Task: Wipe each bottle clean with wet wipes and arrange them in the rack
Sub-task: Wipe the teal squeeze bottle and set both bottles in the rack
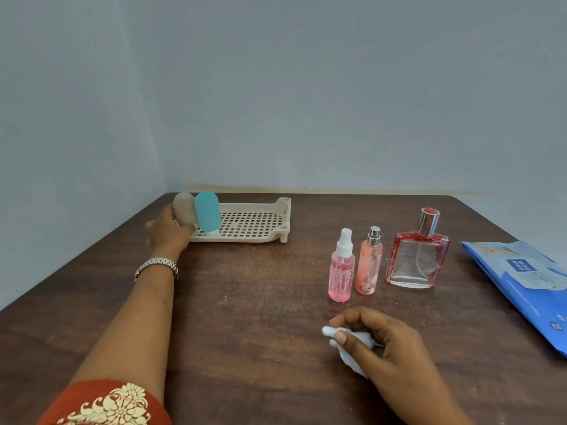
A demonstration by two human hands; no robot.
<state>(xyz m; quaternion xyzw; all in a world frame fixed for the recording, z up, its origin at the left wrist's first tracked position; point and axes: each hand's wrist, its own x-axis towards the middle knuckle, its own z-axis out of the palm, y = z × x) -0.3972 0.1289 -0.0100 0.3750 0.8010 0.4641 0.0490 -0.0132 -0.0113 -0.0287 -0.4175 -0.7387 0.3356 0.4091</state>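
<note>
Left of centre in the frame, the left hand (167,230) curls its fingers round a beige, round-topped plastic bottle (184,210) at the left end of the cream perforated plastic rack (260,207). The hand hides the bottle's base, so it may be resting on the rack floor or held just above it. Touching it on the right, a teal round-topped plastic bottle (208,211) stands cap-down inside the rack.

At lower centre-right, the right hand (389,342) pinches a crumpled white wet wipe (356,361) between thumb and curled fingers, just over the dark brown wooden table (245,302).

Above that hand three bottles stand upright in a row: a pink spray bottle with a white nozzle (341,271), just beside it a slim orange spray bottle with a silver top (369,265), then a square, red-edged clear glass perfume bottle (417,259). A blue wet-wipe pack (527,280) lies flat at the right edge.
</note>
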